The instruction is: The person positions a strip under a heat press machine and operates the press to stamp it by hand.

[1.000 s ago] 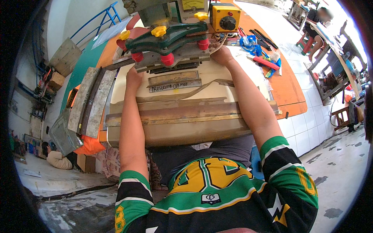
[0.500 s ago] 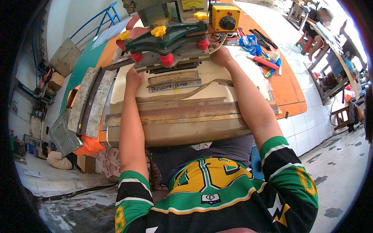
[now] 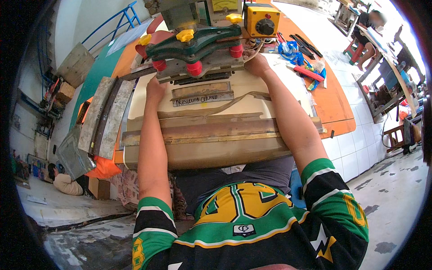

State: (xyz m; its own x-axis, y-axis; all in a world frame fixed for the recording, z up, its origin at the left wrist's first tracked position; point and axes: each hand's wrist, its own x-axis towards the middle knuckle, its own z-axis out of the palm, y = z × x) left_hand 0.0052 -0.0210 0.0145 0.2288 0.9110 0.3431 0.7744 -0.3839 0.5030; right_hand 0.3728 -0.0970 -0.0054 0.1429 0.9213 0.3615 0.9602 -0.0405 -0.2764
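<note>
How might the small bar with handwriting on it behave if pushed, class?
The bar is probably stiff, judging by its straight edges; its dull, metallic look suggests some weight. Its angular shape makes rolling unlikely.

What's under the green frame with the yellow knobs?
Three red cylindrical pieces, a grey metal plate and a dark bar show. What lies farther back beneath the plate is covered. Fingertips of the left hand and right hand are unclear.
</note>
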